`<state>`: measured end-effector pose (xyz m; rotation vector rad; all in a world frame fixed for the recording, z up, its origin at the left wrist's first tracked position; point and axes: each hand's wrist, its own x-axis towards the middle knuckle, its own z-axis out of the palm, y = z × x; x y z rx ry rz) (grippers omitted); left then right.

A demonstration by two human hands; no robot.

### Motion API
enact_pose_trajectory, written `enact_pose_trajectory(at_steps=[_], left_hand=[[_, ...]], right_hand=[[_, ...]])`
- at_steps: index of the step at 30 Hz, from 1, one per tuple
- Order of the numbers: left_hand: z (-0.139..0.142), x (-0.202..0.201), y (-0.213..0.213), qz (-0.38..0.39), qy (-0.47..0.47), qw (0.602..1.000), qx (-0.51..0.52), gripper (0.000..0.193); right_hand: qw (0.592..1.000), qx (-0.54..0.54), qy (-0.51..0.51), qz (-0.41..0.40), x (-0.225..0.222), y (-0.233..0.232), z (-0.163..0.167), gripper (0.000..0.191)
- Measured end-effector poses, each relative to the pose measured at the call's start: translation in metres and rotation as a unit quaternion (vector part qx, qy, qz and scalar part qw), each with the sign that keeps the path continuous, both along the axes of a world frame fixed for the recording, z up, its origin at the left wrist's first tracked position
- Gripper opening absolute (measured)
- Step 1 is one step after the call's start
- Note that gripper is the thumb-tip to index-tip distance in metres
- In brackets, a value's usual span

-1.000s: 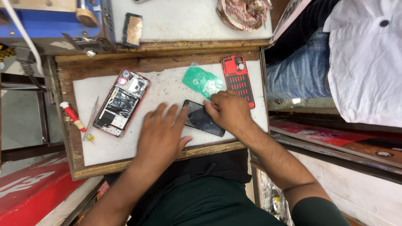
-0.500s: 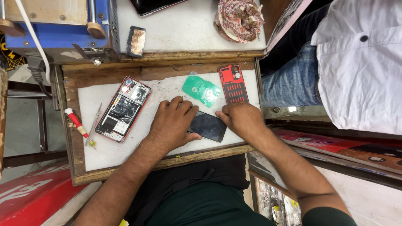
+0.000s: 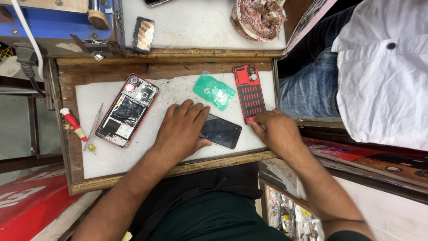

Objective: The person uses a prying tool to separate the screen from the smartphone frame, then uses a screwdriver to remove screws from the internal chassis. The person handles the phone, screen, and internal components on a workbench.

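Note:
My left hand (image 3: 182,129) lies flat on the white mat (image 3: 111,160), its fingers pressing the left end of a dark phone screen panel (image 3: 221,131). My right hand (image 3: 274,130) rests at the mat's right edge, fingertips touching the lower end of a red perforated phone back frame (image 3: 249,93). A green plastic film (image 3: 214,91) lies just beyond the screen. An opened red-rimmed phone (image 3: 126,110) with exposed internals lies to the left of my left hand.
A red-handled screwdriver (image 3: 73,124) and metal tweezers (image 3: 95,125) lie at the mat's left edge. The mat sits in a wooden tray (image 3: 67,147). Behind are a blue machine (image 3: 62,22) and a patterned cloth (image 3: 258,18). A seated person in jeans (image 3: 307,87) is at the right.
My right hand moved off the screen panel to the right, onto the red back frame's lower end. My left hand slid onto the panel's left end.

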<state>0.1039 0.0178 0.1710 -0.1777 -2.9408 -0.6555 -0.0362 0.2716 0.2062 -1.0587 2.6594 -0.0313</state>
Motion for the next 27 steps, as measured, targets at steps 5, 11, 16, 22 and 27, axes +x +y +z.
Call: enact_pose_trajectory(at_steps=[5, 11, 16, 22, 27], left_hand=[[0.004, 0.045, 0.002, 0.127, 0.013, 0.992, -0.022, 0.081], [-0.004, 0.070, 0.007, 0.162, 0.027, 0.986, -0.018, 0.043], [-0.007, 0.080, 0.003, 0.151, 0.048, 0.987, -0.001, 0.035], [0.004, 0.101, 0.003, 0.154, 0.008, 0.988, 0.027, 0.036], [0.022, 0.129, 0.007, 0.151, -0.036, 0.986, 0.063, 0.039]], right_hand=[[0.975, -0.217, -0.013, 0.048, 0.033, -0.038, -0.002, 0.037], [0.976, -0.180, 0.029, 0.121, 0.076, -0.089, -0.010, 0.083], [0.985, -0.137, 0.040, 0.098, 0.082, -0.097, -0.007, 0.082], [0.985, -0.128, 0.049, 0.100, 0.083, -0.098, -0.012, 0.082], [0.986, -0.127, 0.042, 0.097, 0.078, -0.100, -0.009, 0.082]])
